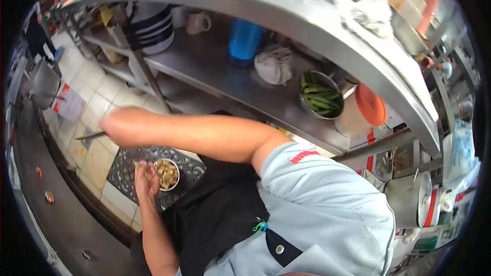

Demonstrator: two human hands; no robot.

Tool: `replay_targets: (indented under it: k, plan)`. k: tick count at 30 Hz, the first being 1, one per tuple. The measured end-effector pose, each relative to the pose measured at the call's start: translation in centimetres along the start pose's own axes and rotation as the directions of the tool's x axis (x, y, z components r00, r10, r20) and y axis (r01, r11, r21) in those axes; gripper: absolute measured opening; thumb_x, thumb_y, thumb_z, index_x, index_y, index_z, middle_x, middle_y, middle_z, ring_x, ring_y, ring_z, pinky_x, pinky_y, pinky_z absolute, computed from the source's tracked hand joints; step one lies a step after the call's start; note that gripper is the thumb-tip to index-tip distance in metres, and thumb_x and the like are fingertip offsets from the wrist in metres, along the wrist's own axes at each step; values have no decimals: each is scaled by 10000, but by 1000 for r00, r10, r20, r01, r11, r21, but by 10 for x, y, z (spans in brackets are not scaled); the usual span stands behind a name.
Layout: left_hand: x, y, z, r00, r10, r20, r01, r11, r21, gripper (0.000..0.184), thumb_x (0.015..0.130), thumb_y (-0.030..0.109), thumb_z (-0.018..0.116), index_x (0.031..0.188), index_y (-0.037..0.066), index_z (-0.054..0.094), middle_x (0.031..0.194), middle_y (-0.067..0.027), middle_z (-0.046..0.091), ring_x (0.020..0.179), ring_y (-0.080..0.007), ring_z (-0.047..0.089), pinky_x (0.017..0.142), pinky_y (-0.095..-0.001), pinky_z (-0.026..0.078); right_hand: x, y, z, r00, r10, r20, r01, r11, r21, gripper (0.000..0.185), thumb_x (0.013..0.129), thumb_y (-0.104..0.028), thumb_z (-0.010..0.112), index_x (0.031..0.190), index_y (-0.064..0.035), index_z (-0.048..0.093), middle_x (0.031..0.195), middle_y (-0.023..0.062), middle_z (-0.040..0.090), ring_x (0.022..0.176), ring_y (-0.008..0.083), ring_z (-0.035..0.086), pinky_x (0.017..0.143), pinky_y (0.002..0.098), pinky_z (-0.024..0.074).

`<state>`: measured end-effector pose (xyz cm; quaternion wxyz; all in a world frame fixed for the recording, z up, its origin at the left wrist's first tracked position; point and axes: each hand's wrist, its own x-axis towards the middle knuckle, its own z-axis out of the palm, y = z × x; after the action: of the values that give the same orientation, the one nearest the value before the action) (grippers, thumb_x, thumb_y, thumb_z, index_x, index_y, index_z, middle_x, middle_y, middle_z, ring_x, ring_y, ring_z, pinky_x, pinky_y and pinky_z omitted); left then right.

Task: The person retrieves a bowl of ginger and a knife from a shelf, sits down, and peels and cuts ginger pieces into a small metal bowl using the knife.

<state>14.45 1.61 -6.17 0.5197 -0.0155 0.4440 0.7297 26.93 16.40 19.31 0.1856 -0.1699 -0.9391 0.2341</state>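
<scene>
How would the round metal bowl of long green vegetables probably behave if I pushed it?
The bowl should stay stiff, because it looks metallic. It may slide on the smooth metal shelf, and its curved side could let it tip. The vegetables lie loose, so they might shift.

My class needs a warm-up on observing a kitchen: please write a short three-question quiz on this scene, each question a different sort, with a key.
1. Multiple choice: What does the right hand hold?
A) a whisk
B) a knife
C) a ladle
2. True or false: The green pods lie in a bowl on the metal shelf.
3. Fill in: The ____ hand is beside the tub of pale pieces.

Key: 1. B; 2. True; 3. left
</scene>
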Motion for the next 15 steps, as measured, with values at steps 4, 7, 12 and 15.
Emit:
replay_targets:
  k: [4,7,12,15]
  plan:
    - [-12,3,7,1000,-31,-3,31,995,90,141,959,101,681,1048,149,582,916,-14,616,775,-127,623,648,-226,574,117,-34,-106,943,-245,-226,84,830,-551,155,791,-195,667,811,-106,792,833,124,764,789,324,754,623,458,588]
    - [-12,8,1,999,18,-34,-14,992,129,137,959,108,677,1045,155,582,885,-17,615,736,-123,607,627,-228,563,148,-65,-215,931,-120,-346,-143,750,-646,272,858,-275,646,1041,-146,801,1071,123,765,1004,289,735,812,449,576]
    - [-7,16,-11,996,80,49,-84,991,100,77,976,118,665,1005,132,594,854,1,634,705,-124,641,583,-245,577,104,-51,-362,853,106,-512,-478,556,-680,338,886,-291,665,1188,-176,764,1202,52,744,1114,268,702,882,488,545]
    - [-3,10,-4,996,67,53,-71,993,92,67,985,118,637,995,141,575,810,-3,624,664,-134,618,568,-257,559,70,-17,-430,709,415,-570,-688,586,-429,391,861,-308,732,1231,-183,752,1260,48,728,1199,300,673,967,522,524]
